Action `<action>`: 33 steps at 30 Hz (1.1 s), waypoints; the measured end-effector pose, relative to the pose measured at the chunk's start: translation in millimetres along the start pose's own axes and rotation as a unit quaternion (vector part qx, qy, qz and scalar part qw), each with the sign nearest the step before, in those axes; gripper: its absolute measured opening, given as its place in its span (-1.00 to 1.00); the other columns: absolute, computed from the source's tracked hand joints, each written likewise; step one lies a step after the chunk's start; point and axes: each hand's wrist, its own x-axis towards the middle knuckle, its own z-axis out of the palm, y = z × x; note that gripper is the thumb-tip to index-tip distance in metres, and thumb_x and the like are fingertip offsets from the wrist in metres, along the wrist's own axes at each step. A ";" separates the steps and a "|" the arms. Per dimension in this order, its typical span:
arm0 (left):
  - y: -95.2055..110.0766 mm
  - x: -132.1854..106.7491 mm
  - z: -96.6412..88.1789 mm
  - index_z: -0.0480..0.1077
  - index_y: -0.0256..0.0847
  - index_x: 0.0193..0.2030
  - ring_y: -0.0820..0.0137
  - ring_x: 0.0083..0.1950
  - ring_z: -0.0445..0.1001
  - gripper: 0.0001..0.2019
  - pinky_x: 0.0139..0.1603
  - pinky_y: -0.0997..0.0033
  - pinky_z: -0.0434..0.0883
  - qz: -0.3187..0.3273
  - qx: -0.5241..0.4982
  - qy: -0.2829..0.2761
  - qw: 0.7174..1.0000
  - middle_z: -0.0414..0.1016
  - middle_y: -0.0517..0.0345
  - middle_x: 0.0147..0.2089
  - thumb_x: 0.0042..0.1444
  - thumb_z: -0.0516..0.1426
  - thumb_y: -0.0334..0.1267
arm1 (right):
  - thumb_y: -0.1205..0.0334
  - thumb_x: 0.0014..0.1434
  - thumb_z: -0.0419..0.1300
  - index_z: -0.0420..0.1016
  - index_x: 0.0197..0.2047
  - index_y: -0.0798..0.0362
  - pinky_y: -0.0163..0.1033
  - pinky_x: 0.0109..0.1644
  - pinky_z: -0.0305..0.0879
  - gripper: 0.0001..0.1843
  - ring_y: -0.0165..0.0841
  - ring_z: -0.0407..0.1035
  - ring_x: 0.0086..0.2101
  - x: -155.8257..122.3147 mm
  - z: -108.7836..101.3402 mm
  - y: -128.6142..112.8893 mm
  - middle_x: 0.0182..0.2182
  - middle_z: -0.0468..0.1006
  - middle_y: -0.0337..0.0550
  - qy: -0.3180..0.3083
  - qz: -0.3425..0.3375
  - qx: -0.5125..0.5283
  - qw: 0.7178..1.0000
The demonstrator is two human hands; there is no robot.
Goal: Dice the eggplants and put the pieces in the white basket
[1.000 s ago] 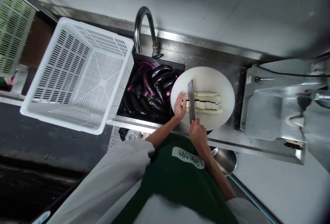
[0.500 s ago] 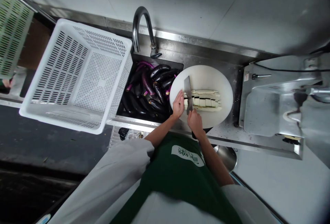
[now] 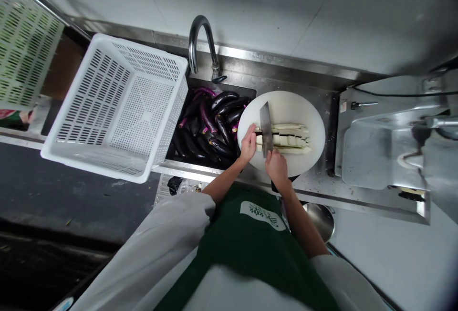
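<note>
My right hand [image 3: 276, 165] grips the handle of a cleaver [image 3: 265, 127], whose broad blade lies across pale eggplant strips [image 3: 290, 141] on a round white cutting board [image 3: 304, 110]. To the right of the blade the strips are cut crosswise into several chunks, some with dark skin edges. My left hand [image 3: 248, 145] is closed over the left end of the strips, just left of the blade. The parts of the strips under my fingers are hidden. Whole dark purple eggplants [image 3: 223, 127] lie heaped in the sink left of the board.
A large white perforated crate [image 3: 153, 158] stands left of the sink. Behind the sink rises a curved faucet [image 3: 195, 39]. Metal equipment [image 3: 368, 153] stands on the right. A crate with green contents [image 3: 25, 53] and another person's hand [image 3: 26, 117] show at far left.
The cleaver and my right hand have shifted slightly right along the strips, and more of the blade's flat face shows. My left hand stays on the strips. The whole view has shifted a little.
</note>
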 end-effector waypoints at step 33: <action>-12.5 1.2 16.1 0.25 -0.18 0.46 0.18 0.56 0.10 -0.29 0.63 0.02 -0.01 0.002 -0.038 0.020 0.999 0.22 -0.03 0.50 0.44 -0.21 0.25 | 0.25 0.46 -0.09 0.48 -0.02 0.21 -0.20 -0.13 0.29 -0.66 -0.12 0.54 -0.15 27.8 28.6 -6.1 -0.18 0.64 0.18 0.000 -0.012 0.065 0.998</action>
